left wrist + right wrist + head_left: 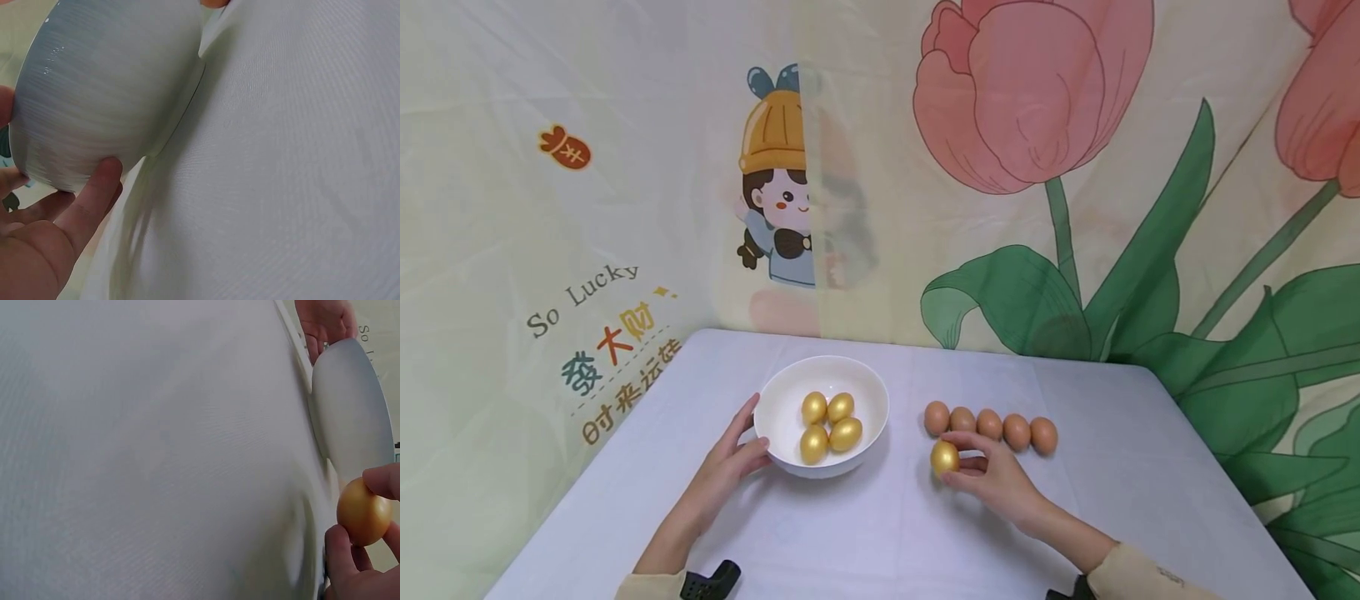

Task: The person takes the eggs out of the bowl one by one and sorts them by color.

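A white bowl (pixel 822 467) stands on the left part of the table with several golden eggs (pixel 846 434) inside. My left hand (pixel 724 467) holds its left side, the thumb against the outer wall and the fingers near the rim. In the left wrist view the thumb (pixel 103 184) lies on the bowl's smooth wall (pixel 106 75). Right of the bowl, my right hand (pixel 996 482) pinches another golden egg (pixel 944 459) between thumb and fingertips. The right wrist view shows this egg (pixel 364 512) close up, with the bowl (pixel 350 406) beyond it.
Several brown eggs (pixel 988 424) lie in a row on the white-covered table (pixel 850 542), just behind my right hand. A printed cloth (pixel 880 208) with large tulips hangs behind the table's back edge.
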The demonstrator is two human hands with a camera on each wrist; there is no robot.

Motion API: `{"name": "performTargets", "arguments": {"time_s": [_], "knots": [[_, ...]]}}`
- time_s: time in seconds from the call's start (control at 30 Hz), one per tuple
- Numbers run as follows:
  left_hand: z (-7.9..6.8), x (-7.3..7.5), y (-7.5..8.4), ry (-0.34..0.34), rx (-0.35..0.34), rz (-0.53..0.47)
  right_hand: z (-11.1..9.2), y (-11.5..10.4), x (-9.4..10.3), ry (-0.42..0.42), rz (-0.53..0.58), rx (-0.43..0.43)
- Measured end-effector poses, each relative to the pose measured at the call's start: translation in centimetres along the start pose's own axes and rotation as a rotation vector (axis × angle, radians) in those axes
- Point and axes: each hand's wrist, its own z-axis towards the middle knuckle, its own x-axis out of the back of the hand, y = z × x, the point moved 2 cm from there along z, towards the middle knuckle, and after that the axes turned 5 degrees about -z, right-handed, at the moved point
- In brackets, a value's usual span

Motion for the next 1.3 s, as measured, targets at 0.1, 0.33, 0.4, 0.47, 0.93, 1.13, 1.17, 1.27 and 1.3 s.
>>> {"name": "performTargets", "arguments": {"time_s": [0.1, 0.33, 0.4, 0.47, 0.93, 1.13, 1.17, 1.27, 1.3], "knots": [[0.0, 0.0, 0.1, 0.0, 0.0, 0.0, 0.1, 0.4, -0.1, 0.012, -0.019, 0.001], [0.1, 0.0, 0.1, -0.002, -0.006, 0.002, 0.7, 1.0, -0.3, 0.052, -0.059, -0.003], [0.1, 0.0, 0.1, -0.001, -0.007, 0.004, 1.0, 1.2, -0.3, 0.065, -0.084, 0.0], [0.1, 0.0, 0.1, 0.0, -0.008, 0.005, 1.2, 1.4, -0.4, 0.074, -0.107, 0.01], [0.1, -0.1, -0.2, 0.002, 0.002, 0.012, 1.7, 1.4, -1.0, 0.133, -0.234, 0.077], [0.1, 0.1, -0.2, 0.002, 0.003, -0.006, 1.7, 1.2, -1.1, 0.144, -0.258, 0.077], [0.1, 0.1, -0.2, 0.002, 0.003, -0.009, 1.7, 1.2, -1.1, 0.143, -0.258, 0.072], [0.2, 0.1, -0.2, 0.0, -0.001, -0.009, 1.7, 1.2, -1.0, 0.134, -0.25, 0.063], [0.2, 0.1, -0.2, 0.0, -0.003, -0.008, 1.7, 1.3, -1.0, 0.129, -0.246, 0.064]]}}
